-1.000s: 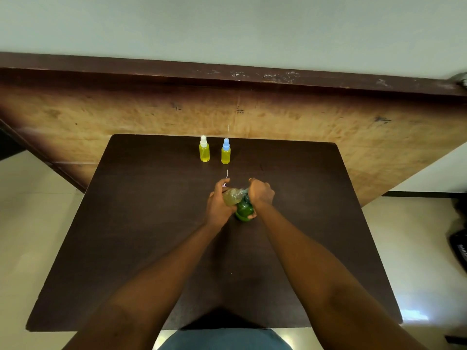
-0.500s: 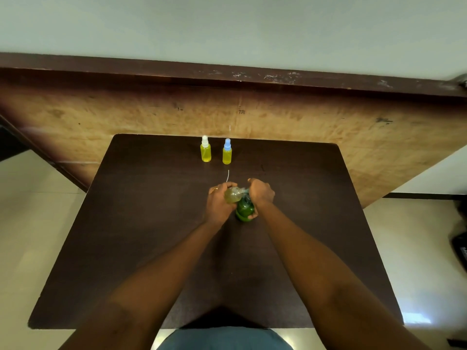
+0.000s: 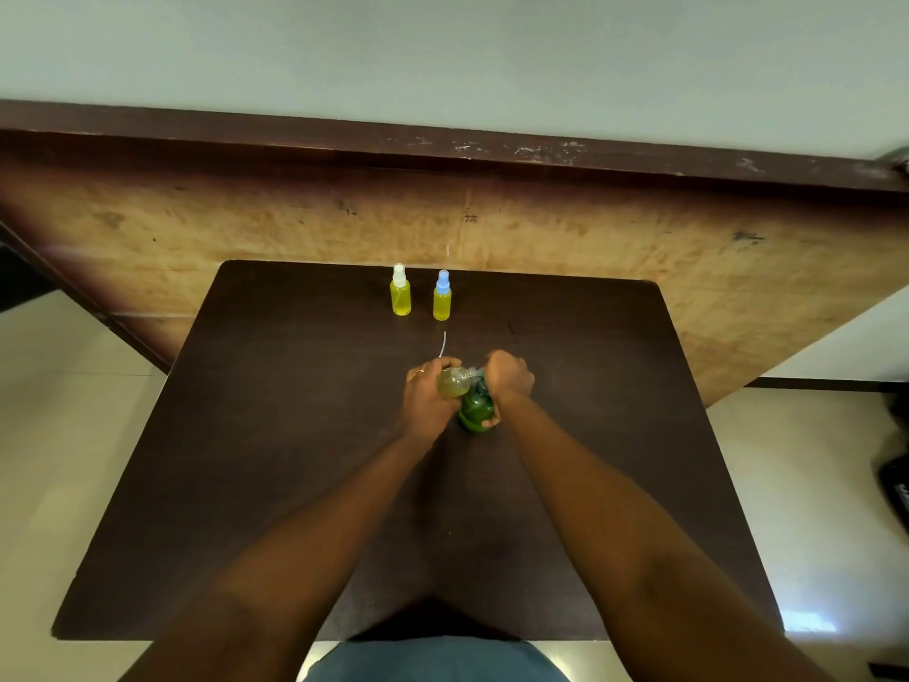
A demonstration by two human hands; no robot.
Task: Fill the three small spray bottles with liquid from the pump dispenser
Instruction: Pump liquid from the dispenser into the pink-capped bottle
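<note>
Head view, looking down on a filling job at mid-worktop: the left hand (image 3: 425, 396) curls its fingers round an uncapped small bottle (image 3: 453, 381), tipped on its side with its neck pointing right and pale yellow liquid inside, while the right hand (image 3: 509, 379) is clenched over the top of the green pump dispenser (image 3: 474, 411), which stands on the worktop (image 3: 295, 435) directly under it. The bottle's neck meets the right hand's fingers at the pump head; the spout itself is hidden, and 1 fingertip shows low on the dispenser's front. A ring (image 3: 418, 372) sits on a left-hand finger. A thin white tube (image 3: 444, 344) sticks out just beyond the left hand; whether that hand holds it cannot be told. Well beyond, near the far edge, 2 filled bottles stand upright side by side and apart: the white-capped spray bottle (image 3: 400, 292) on the left, the blue-capped spray bottle (image 3: 442, 297) on the right, both bright yellow. A worn wooden panel (image 3: 688, 268) rises behind the dark brown worktop, with pale floor tiles (image 3: 59, 386) on either side.
</note>
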